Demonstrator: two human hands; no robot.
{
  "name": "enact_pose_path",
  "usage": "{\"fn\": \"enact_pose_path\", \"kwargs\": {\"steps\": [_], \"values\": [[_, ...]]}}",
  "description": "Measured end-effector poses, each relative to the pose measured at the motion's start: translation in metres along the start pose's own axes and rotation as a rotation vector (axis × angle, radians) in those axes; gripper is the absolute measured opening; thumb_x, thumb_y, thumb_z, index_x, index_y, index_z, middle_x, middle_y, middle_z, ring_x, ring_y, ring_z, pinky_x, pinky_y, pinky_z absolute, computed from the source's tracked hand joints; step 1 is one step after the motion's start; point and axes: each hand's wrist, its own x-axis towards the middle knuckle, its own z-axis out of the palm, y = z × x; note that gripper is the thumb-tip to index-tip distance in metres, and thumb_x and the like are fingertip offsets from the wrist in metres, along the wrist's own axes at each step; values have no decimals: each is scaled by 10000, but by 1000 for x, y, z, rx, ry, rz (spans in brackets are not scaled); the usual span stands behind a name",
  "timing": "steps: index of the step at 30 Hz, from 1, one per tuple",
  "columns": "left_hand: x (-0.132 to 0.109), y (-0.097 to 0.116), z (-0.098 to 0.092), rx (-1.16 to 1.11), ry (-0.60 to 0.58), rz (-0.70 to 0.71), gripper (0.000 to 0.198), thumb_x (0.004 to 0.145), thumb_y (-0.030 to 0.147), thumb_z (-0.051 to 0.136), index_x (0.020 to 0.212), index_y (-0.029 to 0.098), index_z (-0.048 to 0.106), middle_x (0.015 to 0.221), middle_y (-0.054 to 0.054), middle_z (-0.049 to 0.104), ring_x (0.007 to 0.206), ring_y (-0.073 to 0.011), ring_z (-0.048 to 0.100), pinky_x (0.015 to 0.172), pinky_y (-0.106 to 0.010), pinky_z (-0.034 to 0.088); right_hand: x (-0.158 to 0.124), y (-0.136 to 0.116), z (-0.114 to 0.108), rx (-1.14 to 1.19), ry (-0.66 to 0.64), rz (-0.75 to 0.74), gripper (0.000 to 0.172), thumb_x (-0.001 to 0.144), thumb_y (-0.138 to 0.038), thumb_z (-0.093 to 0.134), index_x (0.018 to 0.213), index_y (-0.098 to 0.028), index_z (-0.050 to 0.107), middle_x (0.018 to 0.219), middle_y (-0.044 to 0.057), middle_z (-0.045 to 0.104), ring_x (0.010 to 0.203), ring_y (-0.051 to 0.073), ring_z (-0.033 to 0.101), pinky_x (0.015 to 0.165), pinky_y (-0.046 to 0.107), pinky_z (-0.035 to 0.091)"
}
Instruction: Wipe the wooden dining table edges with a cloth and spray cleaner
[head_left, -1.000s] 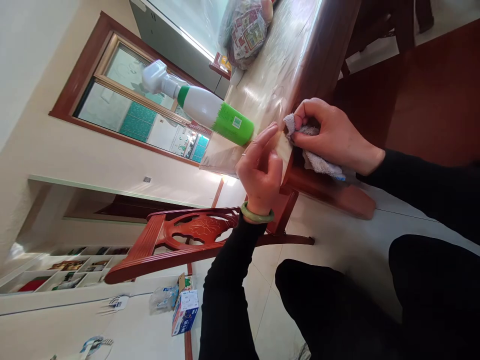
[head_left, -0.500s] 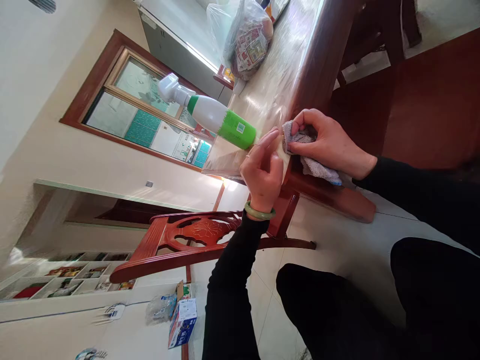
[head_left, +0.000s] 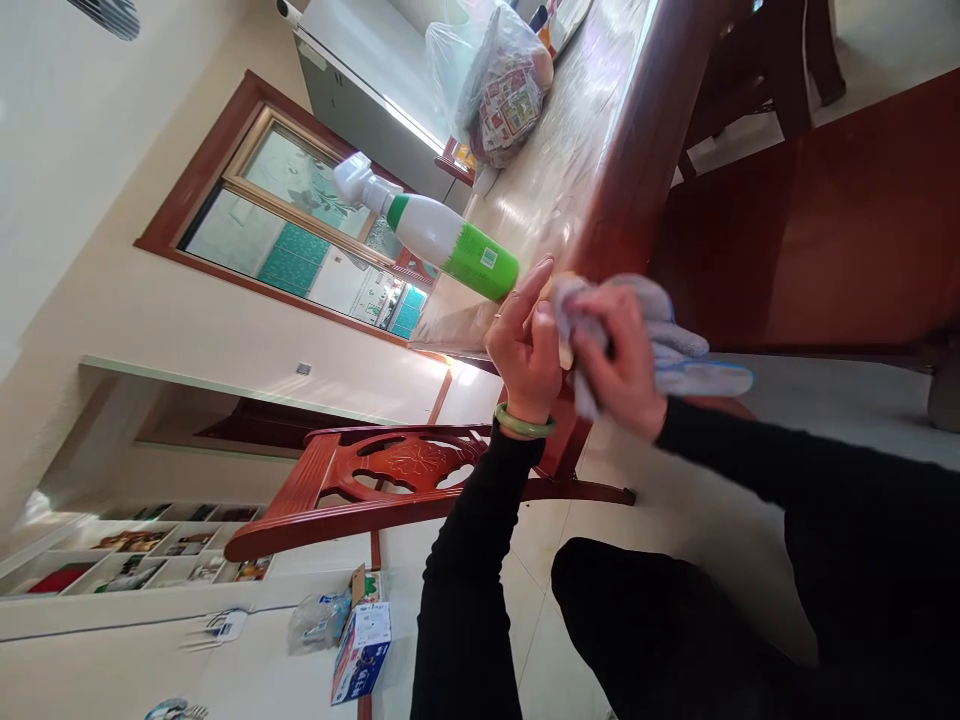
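My right hand (head_left: 622, 355) grips a pale greyish cloth (head_left: 679, 345) with a blue edge, bunched at the brown table's corner. Hand and cloth are smeared by motion, and loose folds hang past the table's edge. Close by on the left, my left hand (head_left: 525, 350), wearing a green bangle (head_left: 523, 422), is over the tabletop with its index finger stretched out, the thumb apart and the other fingers bent. I see nothing held in it. Just beyond its fingertips stands a white spray bottle (head_left: 435, 230) with a green label.
A plastic bag of packed goods (head_left: 506, 100) lies farther along the tabletop (head_left: 574, 170). A carved wooden chair (head_left: 397, 465) stands beside the table's end. Dark red wooden furniture (head_left: 847, 220) is on the right. By the wall sits a blue and white box (head_left: 362, 650).
My right hand has swung the cloth down and slightly left, and more of the cloth has spread out to the right. My left hand stays nearly in place.
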Motion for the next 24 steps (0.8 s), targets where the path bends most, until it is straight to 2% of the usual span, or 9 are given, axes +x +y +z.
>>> {"fn": "enact_pose_path", "kwargs": {"steps": [2,4,8,12,14,17,20,22,24], "values": [[0,8,-2,-34,-13,-77,458,1242,607,597,1490,315,848,1511,-55,875,1495,-306,817,1338,-535,687,-26,-12,6,11,-31,-63,180,1200,-372,651,1317,-330,780,1179,52,829,1086,269,791,955,474,696],[1,16,-4,-37,-30,-155,489,1226,641,588,1463,307,855,1482,-61,877,1505,-326,812,1353,-555,678,-33,-11,6,35,-89,-117,122,1186,-427,710,1227,-349,793,1085,15,827,959,242,789,861,440,691],[3,24,-5,-89,7,-201,528,1211,686,579,1418,292,862,1478,-82,865,1503,-344,813,1346,-578,682,10,29,-8,30,-205,-156,335,1183,-653,731,1074,-338,770,977,-16,798,878,204,732,882,400,659],[7,21,-4,-199,-11,-179,567,1215,721,575,1389,273,875,1482,-92,869,1495,-365,816,1329,-617,675,65,74,-15,-134,30,78,246,1232,-495,717,1098,-290,709,1068,2,802,982,161,680,964,337,604],[9,16,-4,-218,-27,-199,591,1200,773,559,1386,312,878,1473,-71,877,1515,-353,806,1313,-585,682,70,76,-9,-158,111,174,218,1223,-453,732,1088,-286,696,1083,8,792,1014,165,684,985,339,610],[7,9,-2,-244,26,-234,591,1168,823,551,1389,377,868,1485,-36,879,1570,-350,765,1338,-597,661,40,43,5,-70,173,148,253,1246,-512,659,1124,-300,722,1087,18,792,1034,203,735,972,388,659],[5,6,3,-283,78,-220,569,1154,821,526,1383,423,861,1462,-11,894,1561,-356,755,1393,-672,613,-10,2,5,5,89,48,279,1267,-485,546,1259,-324,774,1162,40,813,1092,255,791,965,453,692],[4,6,9,-302,100,-214,594,1168,797,461,1375,405,858,1443,-25,899,1570,-356,749,1409,-693,601,-33,-5,-7,21,-14,-93,286,1228,-450,553,1336,-337,792,1196,57,813,1112,293,798,969,501,697],[5,6,15,-278,137,-212,637,1179,780,405,1374,369,850,1496,-50,879,1614,-354,725,1426,-679,594,-38,8,-20,-60,-105,-212,260,1152,-448,648,1325,-329,801,1231,82,791,1154,323,777,1026,552,677]]}}
